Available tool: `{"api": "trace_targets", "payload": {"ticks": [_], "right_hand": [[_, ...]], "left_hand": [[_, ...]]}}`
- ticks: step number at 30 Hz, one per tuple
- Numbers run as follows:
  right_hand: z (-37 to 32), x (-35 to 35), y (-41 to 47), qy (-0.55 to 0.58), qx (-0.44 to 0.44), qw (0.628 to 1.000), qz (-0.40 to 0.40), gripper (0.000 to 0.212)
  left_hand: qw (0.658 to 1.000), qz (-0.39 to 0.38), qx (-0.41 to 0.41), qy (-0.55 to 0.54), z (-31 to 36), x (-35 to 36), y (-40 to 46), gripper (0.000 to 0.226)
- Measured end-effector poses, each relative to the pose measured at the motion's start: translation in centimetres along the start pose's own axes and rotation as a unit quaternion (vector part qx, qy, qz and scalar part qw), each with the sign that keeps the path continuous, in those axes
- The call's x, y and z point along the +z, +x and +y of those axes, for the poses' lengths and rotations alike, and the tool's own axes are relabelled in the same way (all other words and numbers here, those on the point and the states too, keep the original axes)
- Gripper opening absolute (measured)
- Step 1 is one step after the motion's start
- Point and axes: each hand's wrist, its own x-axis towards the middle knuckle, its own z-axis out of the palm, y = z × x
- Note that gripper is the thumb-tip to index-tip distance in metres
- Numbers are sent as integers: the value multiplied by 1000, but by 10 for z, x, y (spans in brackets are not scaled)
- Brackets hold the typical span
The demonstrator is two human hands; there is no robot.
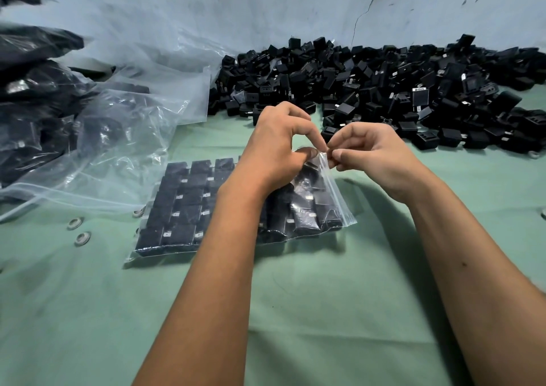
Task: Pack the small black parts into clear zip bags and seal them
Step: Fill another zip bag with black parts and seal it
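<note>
Filled zip bag [183, 208] laid flat mid-cloth [295, 312], parts in rows, mouth turned right for sealing. Strip's far end pinched by left hand [277, 146] and right hand [375, 155], fingertips meeting there; sealing judged just started. Loose parts [384, 90] heaped along far edge, within reach. Bag's middle hidden by left forearm; seal state unclear. Bags [74, 119] at left edge blurred.

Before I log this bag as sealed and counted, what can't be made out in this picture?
- Zip bag, head view: the left hand and forearm cover its middle, so the part count is hidden.
- Seal: both the left and right hand pinch the top corner; closure cannot be judged.
- Larger bags at left: blurred and cut by the edge.
- Loose pile: cut by the right edge.
</note>
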Motion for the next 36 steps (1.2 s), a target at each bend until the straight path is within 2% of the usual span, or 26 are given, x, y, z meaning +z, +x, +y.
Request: {"api": "trace_targets", "payload": {"ticks": [4, 9, 15, 18, 21, 24, 26, 28, 30, 32, 34, 35, 36], "right_hand": [[-4, 12, 1, 86, 28, 994, -58, 20], [-5, 15, 3, 136, 48, 989, 14, 15], [-13, 33, -2, 206, 75, 974, -57, 13], [-12, 28, 1, 197, 68, 978, -15, 12], [-10, 29, 3, 201, 73, 977, -11, 23], [-12, 44, 1, 251, 74, 961, -84, 36], [-12, 46, 2, 255, 79, 958, -102, 44], [-10, 40, 5, 222, 86, 970, -57, 52], [-7, 33, 7, 152, 73, 985, 43, 47], [-1, 25, 7, -24, 45, 986, 159, 33], [9, 15, 7, -284, 34, 930, 233, 19], [13, 11, 7, -386, 45, 895, 220, 17], [16, 10, 7, -448, 72, 873, 180, 24]], "left_hand": [[1000, 5, 3, 4, 1, 1, 1, 32], [1000, 2, -2, 0, 0, 0, 1, 28], [1000, 7, 5, -12, 1, 0, 0, 22], [1000, 7, -4, -13, 0, -2, 0, 23], [1000, 6, 1, -8, 3, 0, 0, 25], [1000, 3, 8, -9, 3, 1, 0, 20], [1000, 5, 5, -14, 0, 0, 0, 19], [1000, 7, -5, -18, -1, 0, 0, 22], [1000, 6, -10, -17, -2, 2, -1, 25], [1000, 0, -9, -21, -3, 4, 0, 27], [1000, -8, -11, -25, -5, 5, -1, 28], [1000, -12, -13, -23, -5, 5, -1, 27], [1000, -14, -15, -20, -6, 5, 0, 27]]}}
